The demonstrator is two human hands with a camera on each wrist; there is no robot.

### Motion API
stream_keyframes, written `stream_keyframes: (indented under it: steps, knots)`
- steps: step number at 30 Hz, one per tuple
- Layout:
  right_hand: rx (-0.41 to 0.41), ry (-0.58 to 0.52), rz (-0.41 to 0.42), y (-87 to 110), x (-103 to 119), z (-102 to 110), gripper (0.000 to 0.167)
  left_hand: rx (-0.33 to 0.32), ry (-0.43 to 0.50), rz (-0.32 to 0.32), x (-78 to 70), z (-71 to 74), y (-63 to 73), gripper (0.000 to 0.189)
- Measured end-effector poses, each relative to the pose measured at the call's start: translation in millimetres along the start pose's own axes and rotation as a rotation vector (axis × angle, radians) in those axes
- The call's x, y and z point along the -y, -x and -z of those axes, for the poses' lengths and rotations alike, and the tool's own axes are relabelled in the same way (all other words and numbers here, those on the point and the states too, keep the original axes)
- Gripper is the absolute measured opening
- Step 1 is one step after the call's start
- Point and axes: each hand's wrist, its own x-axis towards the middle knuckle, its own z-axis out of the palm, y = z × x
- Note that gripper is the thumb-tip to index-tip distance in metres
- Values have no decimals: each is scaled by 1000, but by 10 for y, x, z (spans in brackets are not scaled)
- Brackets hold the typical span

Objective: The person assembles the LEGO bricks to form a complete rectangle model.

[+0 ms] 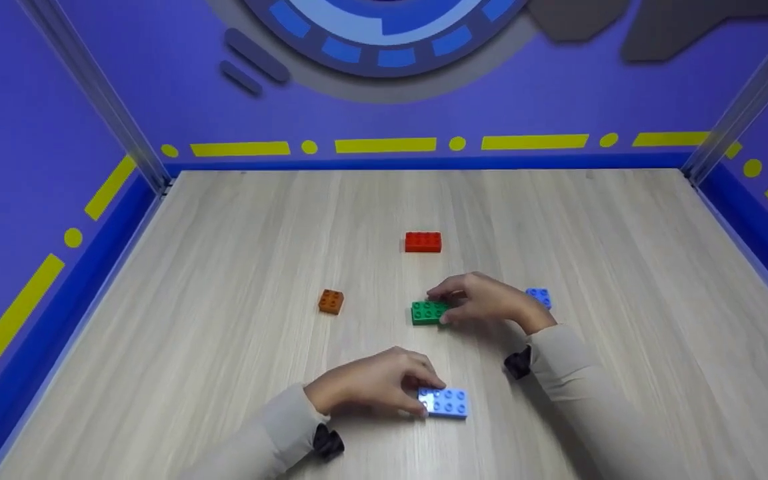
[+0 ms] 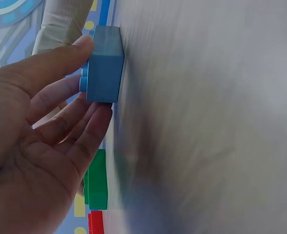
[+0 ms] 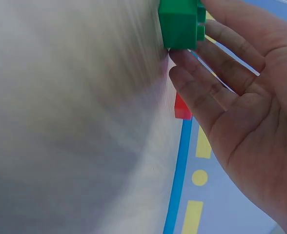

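Near the front of the table, my left hand (image 1: 384, 381) holds the left end of a light blue toy building brick (image 1: 452, 403) between thumb and fingers. In the left wrist view the thumb lies at the top edge of this blue brick (image 2: 104, 73), fingertips against its other side. Farther back, my right hand (image 1: 489, 298) grips the right end of a green building brick (image 1: 426, 314), thumb on the near side and fingers on the far side. The right wrist view shows the green brick (image 3: 178, 24) close against the tabletop, studs facing the palm.
A red brick (image 1: 423, 242) lies beyond the green one. To the left sits a small orange-brown brick (image 1: 331, 302). A small blue brick (image 1: 539, 297) is partly hidden behind my right wrist. Blue-purple panels (image 1: 384, 120) border the wooden table (image 1: 224, 267).
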Motion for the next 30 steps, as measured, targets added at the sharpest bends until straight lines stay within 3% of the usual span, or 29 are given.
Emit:
stream_keyframes:
  steps: [10, 30]
  knots:
    - [-19, 34, 0, -24, 26, -3, 32, 12, -28, 10, -8, 14, -21, 39]
    - [-20, 41, 11, 89, -50, 32, 30, -20, -7, 63, 63, 147, 29, 37]
